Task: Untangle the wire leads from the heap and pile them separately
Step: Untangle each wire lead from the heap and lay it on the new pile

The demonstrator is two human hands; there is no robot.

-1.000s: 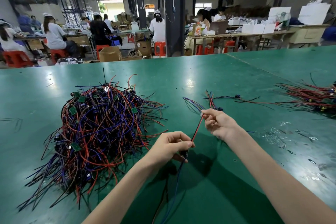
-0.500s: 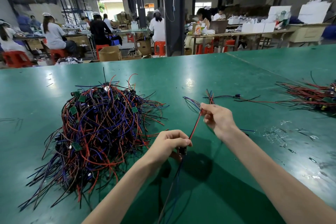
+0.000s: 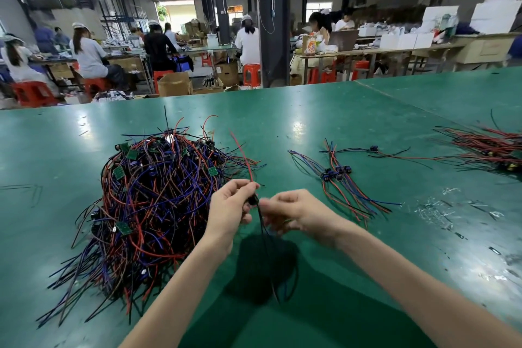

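Pinched thin wire lead (image 3: 252,200) in left hand (image 3: 228,206), nearly upright: red end up, black tails down. Could not tell grip of right hand (image 3: 293,212).

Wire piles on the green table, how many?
3: the big tangled heap left, a small sorted bundle centre-right, a far pile at the right edge, partly cut off.

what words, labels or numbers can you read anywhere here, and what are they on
No text here is legible.
Orange sign at the far back: too blurred to read.
Printed bag on the far bench: print too small to read.
Green boards in the heap: any markings too small to read.
Cardboard box on the floor: no print can be made out.
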